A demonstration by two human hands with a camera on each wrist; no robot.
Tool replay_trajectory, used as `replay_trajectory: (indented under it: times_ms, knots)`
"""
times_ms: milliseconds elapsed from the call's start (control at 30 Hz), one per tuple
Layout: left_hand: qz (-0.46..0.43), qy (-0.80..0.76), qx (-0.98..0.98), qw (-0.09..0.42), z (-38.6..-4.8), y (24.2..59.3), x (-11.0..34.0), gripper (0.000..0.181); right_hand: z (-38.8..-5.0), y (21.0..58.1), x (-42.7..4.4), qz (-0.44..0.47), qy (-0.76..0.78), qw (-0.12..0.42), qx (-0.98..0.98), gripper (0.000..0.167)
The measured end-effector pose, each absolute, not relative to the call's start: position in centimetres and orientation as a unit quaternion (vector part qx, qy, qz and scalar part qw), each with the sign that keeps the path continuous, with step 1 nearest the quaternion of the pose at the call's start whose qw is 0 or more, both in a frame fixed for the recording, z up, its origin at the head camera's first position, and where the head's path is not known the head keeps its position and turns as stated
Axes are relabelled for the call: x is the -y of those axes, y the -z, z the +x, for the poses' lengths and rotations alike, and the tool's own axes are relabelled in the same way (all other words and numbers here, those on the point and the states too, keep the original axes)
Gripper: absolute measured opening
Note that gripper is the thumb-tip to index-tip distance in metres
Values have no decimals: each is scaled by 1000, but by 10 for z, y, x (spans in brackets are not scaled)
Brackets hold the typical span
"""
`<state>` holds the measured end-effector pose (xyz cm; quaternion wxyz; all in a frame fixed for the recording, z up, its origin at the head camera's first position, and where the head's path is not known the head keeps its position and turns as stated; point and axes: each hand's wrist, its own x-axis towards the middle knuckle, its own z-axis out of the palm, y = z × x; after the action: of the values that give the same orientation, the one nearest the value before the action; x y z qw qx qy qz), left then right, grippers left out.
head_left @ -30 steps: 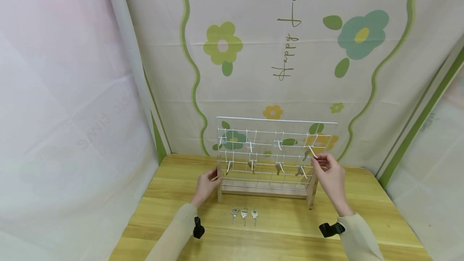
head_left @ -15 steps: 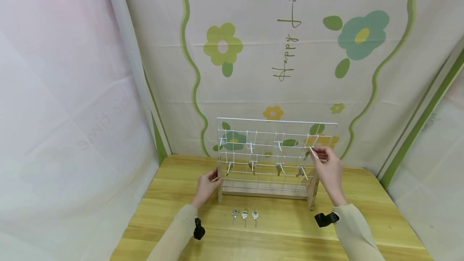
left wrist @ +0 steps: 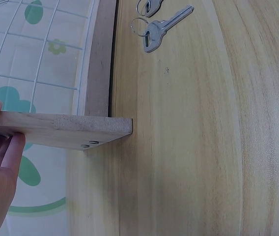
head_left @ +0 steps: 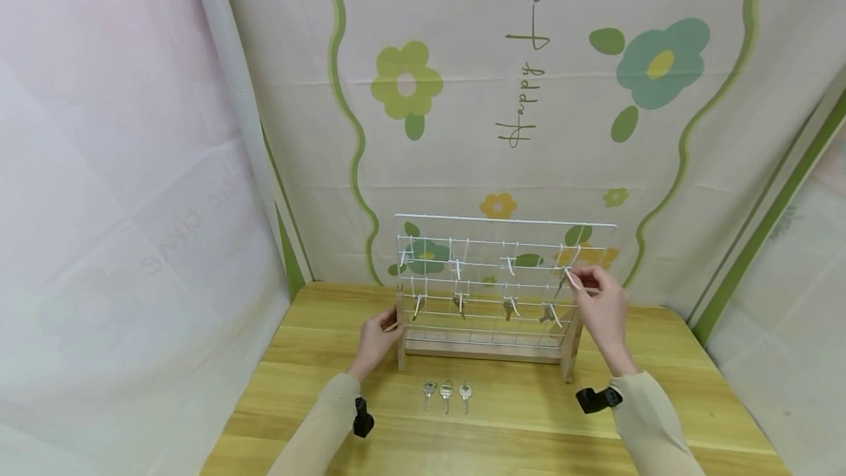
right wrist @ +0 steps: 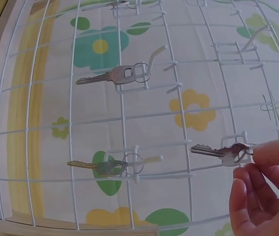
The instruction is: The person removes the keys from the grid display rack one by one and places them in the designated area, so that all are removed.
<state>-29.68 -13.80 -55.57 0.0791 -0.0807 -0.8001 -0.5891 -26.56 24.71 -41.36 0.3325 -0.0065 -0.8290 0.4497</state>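
Observation:
A white wire grid rack (head_left: 489, 347) with wooden side posts stands on the table. My left hand (head_left: 378, 338) grips the rack's left wooden post (left wrist: 70, 127), thumb on one face and fingers on the other. At the upper right hook, my right hand (head_left: 603, 314) pinches the ring end of a silver key (right wrist: 233, 153). Fingertips partly cover that hook and ring. Beside it in the right wrist view, one key (right wrist: 111, 167) and another key (right wrist: 117, 74) hang by rings on hooks. Three keys (head_left: 446, 394) with rings lie in a row before the rack.
The wooden table (head_left: 502, 443) extends around the rack's base. A printed curtain (head_left: 463, 160) rises behind it, and a pale cloth wall (head_left: 132, 241) stands at the left. Bare upper hooks, such as one white hook (head_left: 509, 265), stick out from the grid.
My right hand has shifted slightly up and in against the upper right hook, at the key. The left hand stays on the post, and the three keys on the table have not moved.

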Motion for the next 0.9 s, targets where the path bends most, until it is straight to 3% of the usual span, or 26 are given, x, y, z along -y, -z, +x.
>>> replay_trajectory:
  times_ms: [900]
  knots:
    - [-78, 597, 794, 83, -297, 558, 138, 49, -228, 406, -252, 35, -407, 322, 854, 10]
